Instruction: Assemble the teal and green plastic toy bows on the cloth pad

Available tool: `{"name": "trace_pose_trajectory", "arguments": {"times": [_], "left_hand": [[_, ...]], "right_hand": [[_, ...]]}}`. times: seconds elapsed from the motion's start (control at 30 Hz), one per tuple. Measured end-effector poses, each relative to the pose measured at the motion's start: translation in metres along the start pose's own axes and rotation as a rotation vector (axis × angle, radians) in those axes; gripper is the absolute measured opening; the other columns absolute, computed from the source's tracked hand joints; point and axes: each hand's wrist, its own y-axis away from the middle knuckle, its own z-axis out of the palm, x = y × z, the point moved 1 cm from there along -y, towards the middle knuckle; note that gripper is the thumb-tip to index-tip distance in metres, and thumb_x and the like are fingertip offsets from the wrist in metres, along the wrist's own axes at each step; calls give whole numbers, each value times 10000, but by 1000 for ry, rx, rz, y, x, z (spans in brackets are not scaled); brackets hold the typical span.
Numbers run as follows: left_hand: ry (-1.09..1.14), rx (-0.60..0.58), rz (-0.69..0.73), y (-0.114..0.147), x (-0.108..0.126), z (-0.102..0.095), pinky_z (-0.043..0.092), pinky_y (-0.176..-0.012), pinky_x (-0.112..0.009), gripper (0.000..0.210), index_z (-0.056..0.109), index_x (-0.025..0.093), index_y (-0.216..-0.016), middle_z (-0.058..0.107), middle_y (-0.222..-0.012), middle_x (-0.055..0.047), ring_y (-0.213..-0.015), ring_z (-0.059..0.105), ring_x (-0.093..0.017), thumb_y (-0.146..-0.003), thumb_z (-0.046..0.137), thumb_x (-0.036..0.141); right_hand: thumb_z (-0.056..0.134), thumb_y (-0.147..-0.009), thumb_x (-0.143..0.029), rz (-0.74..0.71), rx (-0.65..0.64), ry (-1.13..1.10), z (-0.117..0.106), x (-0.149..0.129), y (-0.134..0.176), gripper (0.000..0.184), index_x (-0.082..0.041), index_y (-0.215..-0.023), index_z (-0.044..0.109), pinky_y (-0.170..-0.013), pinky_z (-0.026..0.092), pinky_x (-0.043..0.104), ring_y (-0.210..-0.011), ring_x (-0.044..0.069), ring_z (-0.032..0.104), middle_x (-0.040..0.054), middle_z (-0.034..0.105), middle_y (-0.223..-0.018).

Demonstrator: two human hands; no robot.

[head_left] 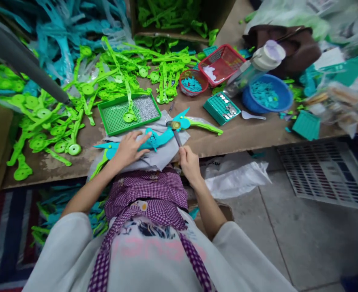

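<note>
My right hand (189, 165) is closed round the handle of a hammer (176, 132). The hammer's head is over the right end of a long blue plastic piece (162, 140); I cannot tell whether they touch. With fingers spread, my left hand (129, 150) lies on the left part of that piece. A curved green arm (207, 125) sticks out to the right from its end, and a second green arm shows under my left wrist. Grey cloth (163, 158) lies beneath. A thin screwdriver-like tool (169, 111) rests just behind the work.
A green tray (108, 117) with small metal parts stands behind my left hand. Green plastic arms (57, 129) pile up at left. To the right are a teal box (221, 108) with metal discs, a red basket (223, 65), a blue bowl (266, 95) and a bottle (265, 56).
</note>
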Motion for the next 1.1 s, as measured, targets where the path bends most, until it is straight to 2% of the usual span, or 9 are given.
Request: {"name": "trace_pose_trajectory", "arguments": {"times": [0.07,0.17,0.23,0.33,0.43,0.53,0.8,0.97,1.1], "left_hand": [[55,256,-162,41,-12,-8,414,-1015,-438,548,545,227,-1374,564,-1283,-139,-1179,523,-292,-889,626,469],[47,618,-638,132,-28,-8,417,-1020,-433,532,584,147,-1287,589,-1180,-156,-1170,534,-290,-864,636,464],[135,672,-919,185,-31,0,490,-871,-373,597,575,130,-1259,615,-1100,-138,-1034,598,-260,-804,657,507],[447,478,-1173,224,-28,16,471,-622,-274,510,635,155,-1065,655,-850,-56,-687,613,-169,-777,619,576],[735,383,-1256,220,-28,25,368,-483,-221,436,623,173,-759,572,-565,14,-469,494,-106,-757,622,610],[903,512,-1308,202,-36,24,279,-410,-201,430,576,175,-623,513,-461,37,-384,387,-68,-660,705,583],[1039,574,-1322,190,-47,23,235,-360,-196,387,577,165,-570,493,-417,40,-341,350,-53,-591,746,513],[1014,593,-1298,194,-47,31,231,-372,-205,413,541,176,-534,453,-407,49,-356,334,-57,-610,744,528],[1019,629,-1296,195,-47,36,218,-387,-208,419,526,183,-525,437,-420,54,-382,320,-61,-609,739,534]], "right_hand": [[290,-946,-534,-18,-81,-3,12,-8,10,359,-257,-743,394,-595,328,275,-552,163,481,-25,456,-590],[277,-952,-515,-57,-262,1,34,-14,26,348,-258,-746,389,-594,311,272,-541,158,468,-30,444,-591],[283,-947,-508,-98,-393,36,51,-19,30,334,-258,-768,413,-593,296,275,-533,164,463,-33,437,-580],[267,-954,-496,-148,-489,103,75,-29,27,331,-257,-803,441,-587,279,279,-520,176,463,-36,432,-560],[256,-973,-487,-210,-534,168,92,-41,21,341,-255,-840,467,-590,289,277,-548,190,503,-23,476,-578],[260,-981,-473,-244,-569,252,99,-50,18,335,-252,-874,488,-602,311,280,-585,210,541,-6,522,-604],[217,-1009,-446,-385,-469,407,99,-68,20,379,-228,-911,511,-593,296,286,-575,200,526,34,590,-657],[247,-1023,-408,-335,-568,672,105,-70,16,359,-207,-974,541,-575,239,290,-555,211,513,42,617,-651],[231,-1033,-399,-397,-565,629,102,-81,22,370,-199,-986,538,-608,282,283,-626,214,573,58,654,-718]]}}
